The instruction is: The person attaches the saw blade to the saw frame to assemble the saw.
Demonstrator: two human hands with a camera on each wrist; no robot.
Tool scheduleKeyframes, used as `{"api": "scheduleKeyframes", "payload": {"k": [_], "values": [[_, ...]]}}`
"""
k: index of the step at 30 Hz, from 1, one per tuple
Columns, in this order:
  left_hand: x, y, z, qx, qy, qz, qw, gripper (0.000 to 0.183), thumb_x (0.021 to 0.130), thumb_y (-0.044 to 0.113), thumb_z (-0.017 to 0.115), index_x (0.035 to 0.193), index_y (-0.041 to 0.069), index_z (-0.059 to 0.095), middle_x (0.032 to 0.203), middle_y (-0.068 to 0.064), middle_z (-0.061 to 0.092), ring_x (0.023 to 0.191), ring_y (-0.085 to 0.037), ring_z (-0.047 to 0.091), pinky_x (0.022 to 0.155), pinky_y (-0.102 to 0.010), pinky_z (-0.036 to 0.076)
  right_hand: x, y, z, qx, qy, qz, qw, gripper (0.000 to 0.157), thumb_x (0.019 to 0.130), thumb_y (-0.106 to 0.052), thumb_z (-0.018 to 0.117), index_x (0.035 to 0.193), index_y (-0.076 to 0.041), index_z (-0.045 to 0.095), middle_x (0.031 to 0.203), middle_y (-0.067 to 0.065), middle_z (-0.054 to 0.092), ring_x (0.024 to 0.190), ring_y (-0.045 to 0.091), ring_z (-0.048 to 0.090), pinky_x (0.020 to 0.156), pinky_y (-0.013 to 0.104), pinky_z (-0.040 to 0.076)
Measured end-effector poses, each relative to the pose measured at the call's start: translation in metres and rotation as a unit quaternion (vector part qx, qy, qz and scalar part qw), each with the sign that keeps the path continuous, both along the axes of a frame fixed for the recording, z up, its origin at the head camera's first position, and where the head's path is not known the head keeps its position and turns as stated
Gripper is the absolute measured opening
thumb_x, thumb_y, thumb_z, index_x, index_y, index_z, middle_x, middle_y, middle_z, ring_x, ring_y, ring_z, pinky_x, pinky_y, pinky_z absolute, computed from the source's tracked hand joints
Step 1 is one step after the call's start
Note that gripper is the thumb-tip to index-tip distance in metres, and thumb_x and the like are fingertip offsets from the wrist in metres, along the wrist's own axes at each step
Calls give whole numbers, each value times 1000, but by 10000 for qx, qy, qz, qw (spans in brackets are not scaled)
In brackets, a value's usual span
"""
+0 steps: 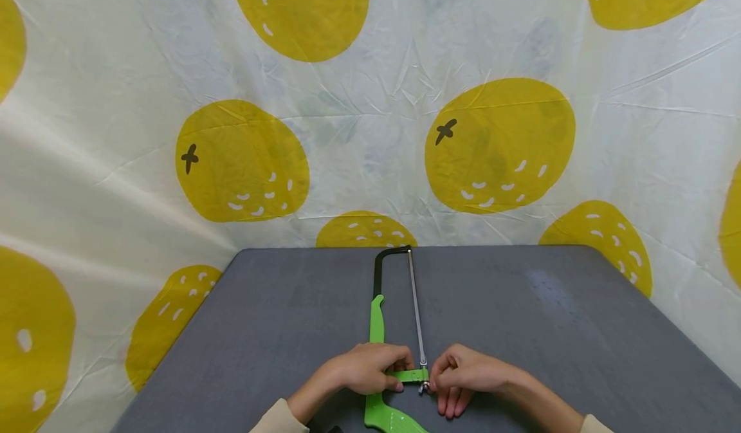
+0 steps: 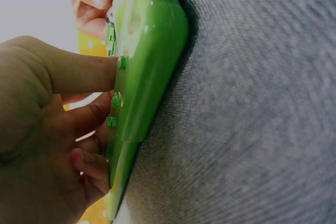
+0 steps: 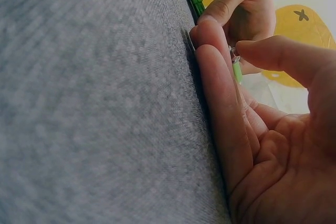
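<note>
Hacksaw flat on the tabletop, near side, roughly central; green handle toward the person, partly cut off by the lower edge of the head view; black front bow at the far end, hooking right; grey blade along the right side, running from the bow's tip back to a metal fitting at the right end of the green crossbar; metal wing nut just beyond that end.

Left hand lies across the green frame; thumb and fingers curled about the crossbar, gripping the saw; left wrist view has the thumb pressed to green plastic.

Right hand at the crossbar's right end; thumb and forefinger pinch the wing nut, other fingers extended downward, close to the tabletop.

Pale sleeves at both forearms; behind the tabletop, a whitish cloth printed with yellow fruits, creased in places.
</note>
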State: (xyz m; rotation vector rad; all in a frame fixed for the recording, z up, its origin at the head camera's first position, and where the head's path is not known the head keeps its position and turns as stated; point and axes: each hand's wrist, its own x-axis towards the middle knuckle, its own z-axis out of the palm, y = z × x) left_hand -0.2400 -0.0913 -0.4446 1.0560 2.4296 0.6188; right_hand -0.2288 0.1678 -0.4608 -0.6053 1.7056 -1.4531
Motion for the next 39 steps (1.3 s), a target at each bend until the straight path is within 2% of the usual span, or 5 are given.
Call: {"api": "scheduleKeyframes", "payload": {"k": [9,14,26,39], "values": [[0,0,-2,65,206,-66,9997,18,95,22,74,109,28,65,87,19,62,74,5,53,69,-17,44,0,-1,-1,-37,-59,-24,10000,24,94,-9,59,102,12,69,71,0,73,64,3,71,55,20,56],[0,0,-1,81,96,-75,9999,18,96,21,73,110,28,64,89,18,62,74,5,54,69,-18,44,0,-1,-1,-37,-32,-11,10000,25,94,-8,59,102,14,69,71,-1,73,63,2,70,55,20,56],[1,-1,-1,89,125,-25,9999,18,95,22,74,109,28,64,89,19,62,75,5,54,70,-17,44,0,0,-4,-77,-45,-36,10000,26,94,-6,60,103,17,67,70,-1,73,62,2,70,54,20,56],[1,-1,2,71,118,-5,9999,19,95,22,75,110,28,65,90,18,63,76,5,54,71,-18,44,-1,-2,-3,-68,-64,-91,9999,12,93,-5,61,97,6,67,69,-1,73,61,2,70,53,21,56]]}}
